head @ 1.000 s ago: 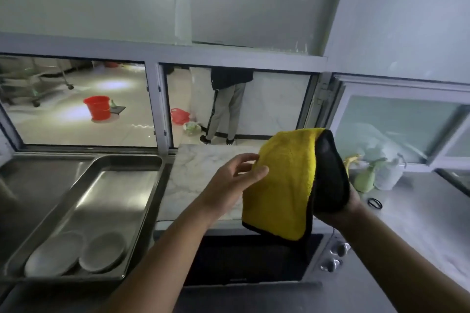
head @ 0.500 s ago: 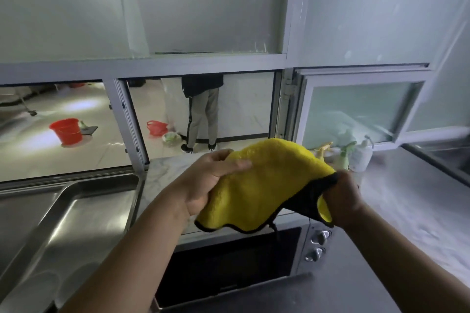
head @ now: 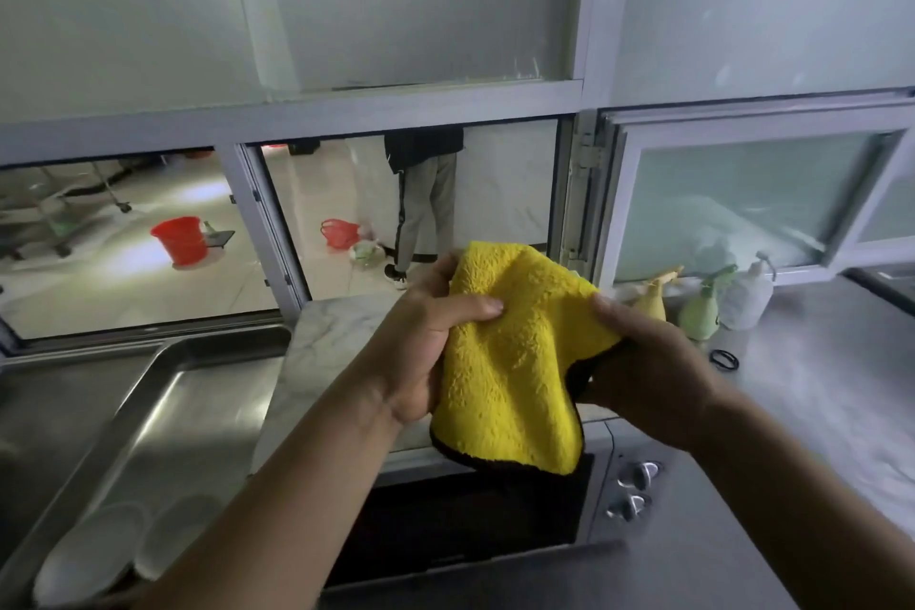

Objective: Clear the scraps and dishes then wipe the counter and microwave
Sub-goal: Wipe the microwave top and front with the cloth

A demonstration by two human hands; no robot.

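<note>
Both my hands hold a yellow cloth with a black back [head: 515,362] above the microwave [head: 609,495]. My left hand [head: 426,342] grips its left edge, thumb across the yellow face. My right hand [head: 643,362] pinches the right edge, with the black side folded under it. The cloth hangs down over the top of the microwave's dark door [head: 470,520]. Two white plates [head: 124,555] lie in a steel tray [head: 163,406] at the lower left. The grey counter [head: 817,386] runs to the right.
A marble slab [head: 336,332] lies on top of the microwave. Spray bottles [head: 700,312] and a white pump bottle [head: 747,292] stand by the window at the right, a black ring [head: 724,358] near them. Through the hatch a person [head: 426,203] stands by red buckets [head: 179,238].
My left hand has closed on the cloth's left edge, and the cloth now hangs lower between both hands. The view has swung back left, showing the plates again.
</note>
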